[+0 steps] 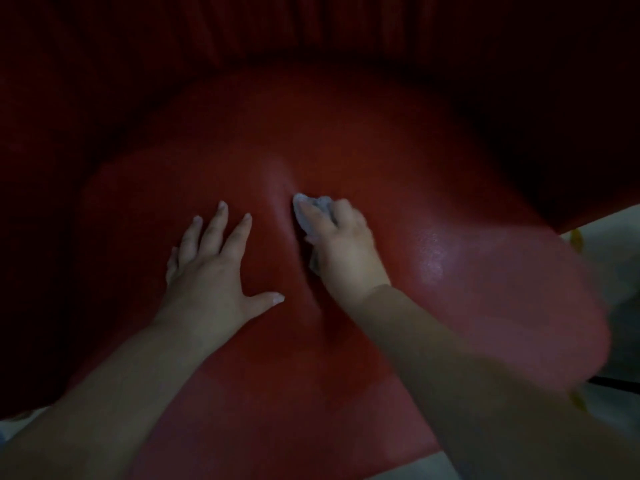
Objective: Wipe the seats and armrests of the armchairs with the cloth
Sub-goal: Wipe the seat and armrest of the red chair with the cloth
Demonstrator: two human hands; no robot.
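A red leather armchair seat point(346, 140) fills most of the view, rounded and shiny. My right hand point(341, 244) presses a small pale grey cloth point(313, 209) onto the middle of the seat, the cloth bunched under the fingers and poking out past them. My left hand point(214, 268) lies flat on the seat just left of it, fingers spread, holding nothing. The cushion dents into a crease between the two hands.
The chair's dark red backrest point(311, 26) rises at the top, and a dark armrest point(41, 202) curves down the left side. Pale floor point(620, 230) shows at the right edge and bottom corners. The lighting is dim.
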